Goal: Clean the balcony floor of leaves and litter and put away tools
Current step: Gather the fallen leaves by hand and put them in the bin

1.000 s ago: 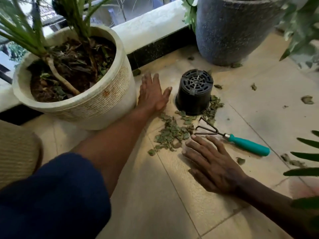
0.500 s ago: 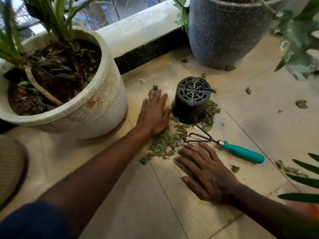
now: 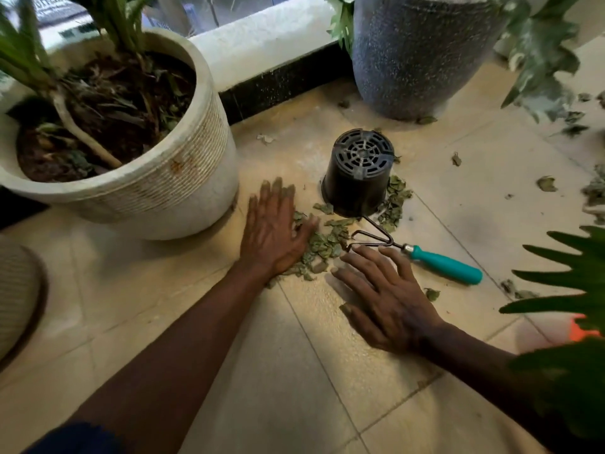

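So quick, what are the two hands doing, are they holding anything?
Left hand: open, flat on the floor, against the leaf pile, holding nothing.
Right hand: open, flat on the floor, holding nothing.

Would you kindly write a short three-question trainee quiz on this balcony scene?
1. True or false: the small black pot stands upside down.
2. What lies between the left hand and right hand? A) leaf pile B) soil C) hand rake
3. Fill in: the hand rake has a ____ handle.

Key: 1 true. 2 A, the leaf pile. 3 teal.
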`<state>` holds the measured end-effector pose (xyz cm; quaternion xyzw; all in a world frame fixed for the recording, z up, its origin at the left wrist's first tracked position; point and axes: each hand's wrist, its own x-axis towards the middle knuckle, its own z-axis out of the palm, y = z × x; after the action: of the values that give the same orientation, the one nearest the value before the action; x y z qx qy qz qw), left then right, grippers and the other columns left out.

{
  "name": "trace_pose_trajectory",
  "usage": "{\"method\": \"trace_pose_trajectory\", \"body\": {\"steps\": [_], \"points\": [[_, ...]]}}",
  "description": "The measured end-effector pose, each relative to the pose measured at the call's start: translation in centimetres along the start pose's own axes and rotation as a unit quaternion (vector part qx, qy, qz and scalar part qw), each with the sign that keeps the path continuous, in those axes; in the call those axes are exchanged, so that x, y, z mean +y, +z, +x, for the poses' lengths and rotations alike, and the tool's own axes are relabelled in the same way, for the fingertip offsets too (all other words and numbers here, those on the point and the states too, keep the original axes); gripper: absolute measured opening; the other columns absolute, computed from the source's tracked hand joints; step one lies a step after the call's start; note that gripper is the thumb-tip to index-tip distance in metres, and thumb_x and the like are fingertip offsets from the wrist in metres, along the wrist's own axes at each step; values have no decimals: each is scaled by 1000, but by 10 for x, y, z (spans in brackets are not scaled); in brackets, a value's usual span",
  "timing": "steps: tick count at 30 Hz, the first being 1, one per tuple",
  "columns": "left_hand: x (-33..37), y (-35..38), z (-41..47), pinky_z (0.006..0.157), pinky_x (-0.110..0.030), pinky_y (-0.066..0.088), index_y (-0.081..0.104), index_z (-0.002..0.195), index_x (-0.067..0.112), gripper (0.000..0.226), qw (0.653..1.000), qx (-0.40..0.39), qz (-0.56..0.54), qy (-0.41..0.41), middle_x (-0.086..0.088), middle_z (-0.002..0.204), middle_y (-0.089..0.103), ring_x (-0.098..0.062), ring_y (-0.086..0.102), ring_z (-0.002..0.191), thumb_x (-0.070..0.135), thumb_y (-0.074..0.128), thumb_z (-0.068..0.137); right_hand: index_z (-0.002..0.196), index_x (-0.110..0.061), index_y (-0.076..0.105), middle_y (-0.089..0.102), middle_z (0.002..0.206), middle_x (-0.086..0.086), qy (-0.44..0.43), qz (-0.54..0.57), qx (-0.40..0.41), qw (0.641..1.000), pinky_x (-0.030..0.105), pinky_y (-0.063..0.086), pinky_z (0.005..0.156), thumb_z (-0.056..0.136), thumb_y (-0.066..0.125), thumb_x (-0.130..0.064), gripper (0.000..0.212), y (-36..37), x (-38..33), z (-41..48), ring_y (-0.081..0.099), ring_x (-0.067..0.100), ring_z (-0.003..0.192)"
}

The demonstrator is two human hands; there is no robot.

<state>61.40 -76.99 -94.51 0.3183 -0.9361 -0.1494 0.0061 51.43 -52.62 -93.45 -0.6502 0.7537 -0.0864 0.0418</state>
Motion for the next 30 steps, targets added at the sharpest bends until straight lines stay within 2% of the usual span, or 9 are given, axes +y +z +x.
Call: {"method": "trace_pose_trajectory", "body": {"steps": [6, 10, 13, 15, 18, 21, 25, 27, 30], "points": [[26, 8, -37, 129, -47, 14, 21, 163, 28, 78, 979, -25, -43, 198, 0, 172, 19, -17, 10, 160, 73, 30, 100, 154, -26, 35, 33, 162, 7, 103, 6, 75, 992, 57, 20, 122, 100, 46, -54, 61, -6, 2, -5, 29, 28, 151], [26, 7, -35, 130, -48, 12, 18, 164, 26, 83, 978, -5, -31, 205, -2, 173, 10, -21, 9, 160, 73, 38, 99, 152, -20, 40, 45, 150, 13, 183, 6, 177, 967, 55, 31, 114, 98, 48, -53, 64, -23, 19, 5, 42, 31, 137], [27, 7, -37, 129, -51, 13, 16, 164, 27, 84, 980, 17, -39, 195, 0, 174, 5, -22, 6, 160, 72, 41, 98, 156, -17, 33, 45, 149, 15, 226, 40, 226, 947, 51, 35, 111, 95, 56, -59, 77, -49, 35, 40, 44, 31, 135], [27, 6, -38, 128, -53, 14, 19, 163, 27, 82, 980, 32, -47, 193, -1, 173, 9, -22, 8, 160, 70, 44, 98, 160, -22, 21, 40, 154, 16, 258, 42, 215, 941, 52, 35, 112, 85, 59, -73, 98, -68, 46, 72, 40, 34, 139], [28, 7, -36, 128, -52, 13, 22, 162, 27, 77, 981, 16, -34, 189, -2, 172, 10, -21, 8, 160, 69, 42, 100, 161, -37, 1, 34, 158, 17, 287, 55, 114, 949, 60, 33, 113, 71, 61, -86, 118, -91, 54, 112, 38, 39, 142], [29, 10, -34, 129, -51, 8, 20, 164, 27, 76, 979, -25, 3, 200, -1, 174, 5, -19, -1, 161, 71, 28, 103, 157, -38, 16, 42, 150, 13, 266, 11, 43, 963, 57, 35, 110, 71, 63, -85, 109, -95, 60, 129, 47, 38, 134], [27, 9, -35, 131, -42, -2, 5, 167, 29, 81, 966, -72, -1, 248, 3, 175, -5, -13, -13, 160, 74, 21, 102, 151, -35, 36, 51, 138, 10, 276, 58, 183, 942, 48, 46, 102, 67, 58, -83, 99, -106, 66, 138, 53, 31, 122], [25, 8, -37, 131, -42, -1, 10, 167, 29, 81, 966, -66, -21, 251, 3, 175, 0, -12, -10, 160, 74, 21, 101, 151, -33, 36, 48, 138, 10, 285, 107, 243, 921, 46, 48, 102, 71, 66, -76, 96, -115, 70, 156, 51, 29, 124], [21, 4, -44, 130, -46, 5, 26, 163, 26, 75, 973, -25, -38, 228, 0, 173, 12, -16, -2, 161, 71, 26, 102, 151, -30, 39, 47, 141, 10, 288, 150, 251, 912, 46, 47, 107, 71, 72, -73, 97, -121, 70, 195, 49, 29, 130]]}}
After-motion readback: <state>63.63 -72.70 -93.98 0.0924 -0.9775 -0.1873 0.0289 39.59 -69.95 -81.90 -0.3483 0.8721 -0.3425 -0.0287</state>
